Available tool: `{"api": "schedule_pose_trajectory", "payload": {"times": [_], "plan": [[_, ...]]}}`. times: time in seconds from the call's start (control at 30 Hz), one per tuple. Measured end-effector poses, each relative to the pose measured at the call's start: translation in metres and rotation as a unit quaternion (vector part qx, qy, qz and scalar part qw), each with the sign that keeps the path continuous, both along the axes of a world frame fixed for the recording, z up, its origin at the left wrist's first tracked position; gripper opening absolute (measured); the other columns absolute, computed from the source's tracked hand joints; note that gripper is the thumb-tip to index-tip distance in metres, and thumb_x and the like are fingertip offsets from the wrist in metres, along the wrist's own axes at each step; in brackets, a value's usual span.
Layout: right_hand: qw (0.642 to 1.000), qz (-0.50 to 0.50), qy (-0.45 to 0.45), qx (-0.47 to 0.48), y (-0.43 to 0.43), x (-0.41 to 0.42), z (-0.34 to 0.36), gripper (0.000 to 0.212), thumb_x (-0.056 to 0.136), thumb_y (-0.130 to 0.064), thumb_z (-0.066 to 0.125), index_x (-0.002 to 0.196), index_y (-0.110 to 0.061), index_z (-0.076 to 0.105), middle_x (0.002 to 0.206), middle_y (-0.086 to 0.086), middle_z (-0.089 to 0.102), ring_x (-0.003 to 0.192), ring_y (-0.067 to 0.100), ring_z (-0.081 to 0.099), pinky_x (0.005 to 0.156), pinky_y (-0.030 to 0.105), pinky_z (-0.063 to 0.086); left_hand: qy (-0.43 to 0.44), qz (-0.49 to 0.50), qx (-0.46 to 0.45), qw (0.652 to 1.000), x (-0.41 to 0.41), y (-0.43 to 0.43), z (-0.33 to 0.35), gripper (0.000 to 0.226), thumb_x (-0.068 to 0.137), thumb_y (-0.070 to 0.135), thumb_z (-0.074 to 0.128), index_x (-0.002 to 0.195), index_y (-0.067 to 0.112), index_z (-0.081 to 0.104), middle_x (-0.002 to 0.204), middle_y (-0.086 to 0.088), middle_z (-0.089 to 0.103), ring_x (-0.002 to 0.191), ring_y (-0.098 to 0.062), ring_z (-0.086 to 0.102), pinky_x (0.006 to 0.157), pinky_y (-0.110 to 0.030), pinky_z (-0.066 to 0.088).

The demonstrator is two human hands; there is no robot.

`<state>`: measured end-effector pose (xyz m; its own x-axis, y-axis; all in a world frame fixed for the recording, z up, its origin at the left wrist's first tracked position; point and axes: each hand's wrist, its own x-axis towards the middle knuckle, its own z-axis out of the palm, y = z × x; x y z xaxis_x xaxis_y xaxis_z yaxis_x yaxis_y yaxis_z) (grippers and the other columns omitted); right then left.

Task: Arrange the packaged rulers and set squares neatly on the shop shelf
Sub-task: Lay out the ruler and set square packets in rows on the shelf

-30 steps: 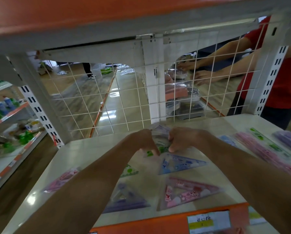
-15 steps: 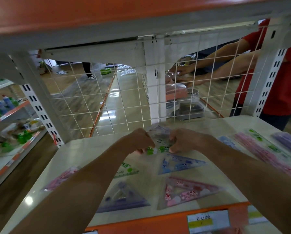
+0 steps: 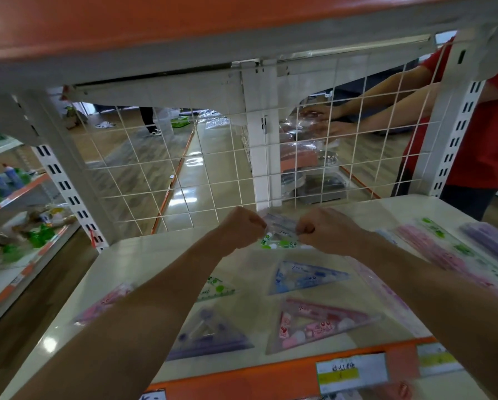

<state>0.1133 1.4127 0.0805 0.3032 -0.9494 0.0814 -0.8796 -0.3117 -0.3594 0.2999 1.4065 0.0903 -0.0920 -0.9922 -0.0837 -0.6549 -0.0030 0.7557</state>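
Gripping a clear packet with a green-patterned set square at the white shelf's back, left hand and right hand pinch its sides. Blue, pink and purple packets lie spaced out in front; tidying seems partway.

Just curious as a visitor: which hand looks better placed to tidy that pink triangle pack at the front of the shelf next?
Probably the right hand: the pink set square pack lies front-right, below that forearm. The left hand would cross over.
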Motion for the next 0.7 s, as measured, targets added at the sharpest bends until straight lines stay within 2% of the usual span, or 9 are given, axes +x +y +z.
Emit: {"api": "schedule_pose_trajectory", "payload": {"times": [0.07,0.2,0.3,0.37,0.5,0.6,0.7], "plan": [[1.0,-0.003,-0.002,-0.009,0.001,-0.002,-0.003,0.014,0.088,-0.021,0.058,0.092,-0.019,0.072,0.091,0.003,0.068,0.083,0.018,0.061,0.069,0.025,0.044,-0.005,-0.006,0.001,1.0,-0.002,0.002,-0.003,0.015,0.086,0.003,0.062,0.095,-0.005,0.07,0.068,-0.009,0.057,0.049,-0.009,0.046,0.042,-0.013,0.035],[1.0,-0.006,-0.007,-0.028,0.001,-0.002,-0.002,0.016,0.089,-0.024,0.059,0.098,-0.02,0.072,0.094,0.001,0.069,0.084,0.018,0.061,0.072,0.028,0.046,-0.003,0.0,-0.035,0.999,-0.005,0.002,-0.004,0.016,0.085,0.01,0.066,0.093,-0.002,0.072,0.066,-0.005,0.057,0.049,-0.007,0.044,0.037,-0.008,0.033],[1.0,-0.005,-0.011,-0.022,0.002,-0.001,-0.003,0.017,0.088,-0.024,0.06,0.098,-0.02,0.073,0.096,0.001,0.069,0.086,0.018,0.061,0.077,0.03,0.048,-0.021,0.002,-0.04,0.999,-0.005,0.001,-0.005,0.014,0.084,0.01,0.067,0.094,0.003,0.074,0.067,-0.005,0.06,0.036,0.002,0.045,0.034,-0.007,0.031],[1.0,-0.008,-0.007,-0.012,0.003,0.001,-0.005,0.017,0.088,-0.023,0.06,0.099,-0.019,0.073,0.098,0.002,0.069,0.088,0.019,0.06,0.08,0.032,0.049,-0.03,0.012,-0.034,0.999,-0.005,0.001,-0.008,0.013,0.083,0.01,0.067,0.092,0.004,0.074,0.069,-0.006,0.063,0.031,0.002,0.044,0.034,-0.01,0.032],[0.999,-0.018,-0.034,0.0,0.003,0.003,-0.006,0.026,0.087,-0.017,0.06,0.112,-0.017,0.064,0.106,0.005,0.067,0.095,0.021,0.061,0.086,0.034,0.05,-0.034,0.032,-0.018,0.999,0.0,0.0,-0.012,0.009,0.08,0.008,0.069,0.085,0.002,0.074,0.069,-0.012,0.066,0.049,-0.014,0.053,0.046,-0.018,0.043],[0.999,-0.018,-0.04,0.031,0.004,0.003,-0.007,0.029,0.083,-0.014,0.059,0.112,-0.017,0.06,0.107,0.005,0.064,0.096,0.021,0.059,0.086,0.033,0.049,-0.025,0.036,0.009,0.999,0.002,-0.003,-0.014,0.003,0.08,0.005,0.071,0.078,0.004,0.071,0.069,-0.015,0.067,0.054,-0.019,0.059,0.058,-0.027,0.054],[0.998,-0.004,-0.018,0.061,0.006,0.004,-0.008,0.034,0.081,-0.012,0.059,0.115,-0.018,0.057,0.11,0.004,0.062,0.099,0.021,0.058,0.083,0.029,0.047,-0.028,0.043,0.031,0.998,0.001,-0.007,-0.016,0.005,0.081,0.001,0.068,0.076,0.0,0.067,0.068,-0.015,0.065,0.052,-0.018,0.06,0.066,-0.034,0.059]]}}
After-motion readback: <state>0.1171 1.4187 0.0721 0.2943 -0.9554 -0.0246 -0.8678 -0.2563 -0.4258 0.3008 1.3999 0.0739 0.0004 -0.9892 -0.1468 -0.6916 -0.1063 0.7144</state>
